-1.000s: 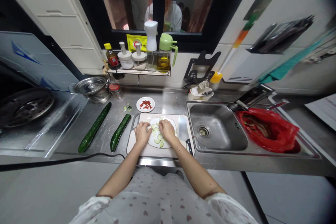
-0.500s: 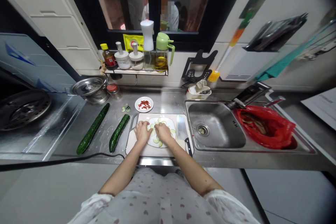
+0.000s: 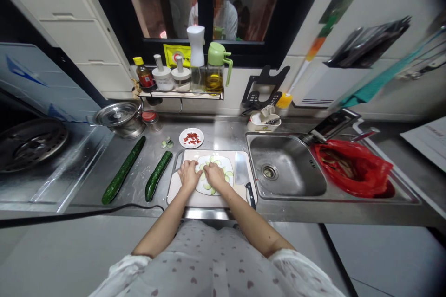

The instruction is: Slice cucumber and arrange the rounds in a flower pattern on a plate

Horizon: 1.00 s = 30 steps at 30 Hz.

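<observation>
A white square plate (image 3: 222,190) carries pale green cucumber slices (image 3: 213,190) laid in a ring. It stands on a light cutting board (image 3: 176,199). My left hand (image 3: 189,174) is at the plate's left edge, fingers curled around the rim and thumb reaching over the plate. Over the slices, my right hand (image 3: 215,175) has its fingers bent together in a pinch; what lies between the tips is hidden. A cleaver (image 3: 240,169) with a black handle rests on the board's right side. Two cucumbers, a long one (image 3: 124,170) and a shorter cut one (image 3: 158,176), lie left of the board.
Behind the board are a small dish (image 3: 191,144) of chopped red pieces and cucumber scraps (image 3: 167,142). A lidded steel pot (image 3: 121,120) and red-lidded jar (image 3: 151,120) stand back left. To the right are the sink (image 3: 289,185) and a red bag (image 3: 369,171). Condiments line a shelf (image 3: 181,95).
My right hand has shifted very slightly over the slices. My left hand, the plate and everything else look the same.
</observation>
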Motion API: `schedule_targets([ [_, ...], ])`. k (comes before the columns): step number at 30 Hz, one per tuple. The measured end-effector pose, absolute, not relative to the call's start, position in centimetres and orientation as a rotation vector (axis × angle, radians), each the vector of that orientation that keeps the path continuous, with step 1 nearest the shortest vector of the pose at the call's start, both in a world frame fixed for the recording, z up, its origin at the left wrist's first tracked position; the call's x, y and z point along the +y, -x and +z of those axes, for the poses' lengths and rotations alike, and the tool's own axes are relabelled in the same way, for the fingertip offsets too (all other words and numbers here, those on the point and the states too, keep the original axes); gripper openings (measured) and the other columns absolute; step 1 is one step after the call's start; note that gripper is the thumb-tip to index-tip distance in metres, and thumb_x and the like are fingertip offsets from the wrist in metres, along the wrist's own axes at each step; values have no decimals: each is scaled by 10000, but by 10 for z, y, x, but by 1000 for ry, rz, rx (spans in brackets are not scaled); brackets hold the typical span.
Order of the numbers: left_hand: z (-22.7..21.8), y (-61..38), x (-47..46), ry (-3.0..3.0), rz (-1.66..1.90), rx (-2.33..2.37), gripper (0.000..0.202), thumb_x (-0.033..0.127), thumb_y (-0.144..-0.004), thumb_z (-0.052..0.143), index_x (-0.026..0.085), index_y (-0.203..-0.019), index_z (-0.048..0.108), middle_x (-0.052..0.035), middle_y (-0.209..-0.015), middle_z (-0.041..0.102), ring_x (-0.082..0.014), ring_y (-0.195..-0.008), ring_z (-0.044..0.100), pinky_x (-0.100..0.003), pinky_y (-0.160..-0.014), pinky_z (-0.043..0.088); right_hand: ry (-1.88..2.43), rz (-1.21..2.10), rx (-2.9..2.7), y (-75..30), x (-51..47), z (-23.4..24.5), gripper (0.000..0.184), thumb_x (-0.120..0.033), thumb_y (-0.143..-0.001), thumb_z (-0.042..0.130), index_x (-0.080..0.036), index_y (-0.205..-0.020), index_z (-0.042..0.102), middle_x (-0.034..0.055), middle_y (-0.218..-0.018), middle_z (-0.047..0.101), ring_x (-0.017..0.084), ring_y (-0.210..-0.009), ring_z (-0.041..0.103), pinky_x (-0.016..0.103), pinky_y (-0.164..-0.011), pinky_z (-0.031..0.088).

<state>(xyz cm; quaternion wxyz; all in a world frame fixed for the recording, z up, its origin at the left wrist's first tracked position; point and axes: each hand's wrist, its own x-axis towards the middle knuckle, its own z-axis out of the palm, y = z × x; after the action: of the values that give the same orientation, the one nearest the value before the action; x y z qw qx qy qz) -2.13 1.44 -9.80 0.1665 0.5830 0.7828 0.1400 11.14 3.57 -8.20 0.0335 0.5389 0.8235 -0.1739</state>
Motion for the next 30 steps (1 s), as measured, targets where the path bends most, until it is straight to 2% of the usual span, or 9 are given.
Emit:
schedule_targets([
  [11,-92,27,16,-1584,434,2237,320,383,-790,665,285,-1090,614,-87,-1173,545,-305,-1138,504,-452,-947,363,-1745,-578,2515,-115,37,-75,280,-214,-971,386,-205,-1102,634,107,-1095,617,221,-1043,522,292,-769,398],
  [23,-93,23,16,-1684,403,2202,325,364,-778,678,281,-1088,628,-82,-1157,542,-299,-1126,505,-433,-942,362,-1718,-526,2475,-117,31,-78,282,-228,-974,382,-191,-1068,645,114,-1093,619,227,-1057,525,292,-764,403],
  [30,-98,23,18,-1680,399,2200,333,369,-774,678,274,-1090,634,-92,-1150,548,-310,-1129,509,-448,-949,359,-1766,-546,2518,-118,28,-76,255,-218,-950,432,-194,-1099,637,110,-1090,626,223,-1045,533,287,-762,404],
])
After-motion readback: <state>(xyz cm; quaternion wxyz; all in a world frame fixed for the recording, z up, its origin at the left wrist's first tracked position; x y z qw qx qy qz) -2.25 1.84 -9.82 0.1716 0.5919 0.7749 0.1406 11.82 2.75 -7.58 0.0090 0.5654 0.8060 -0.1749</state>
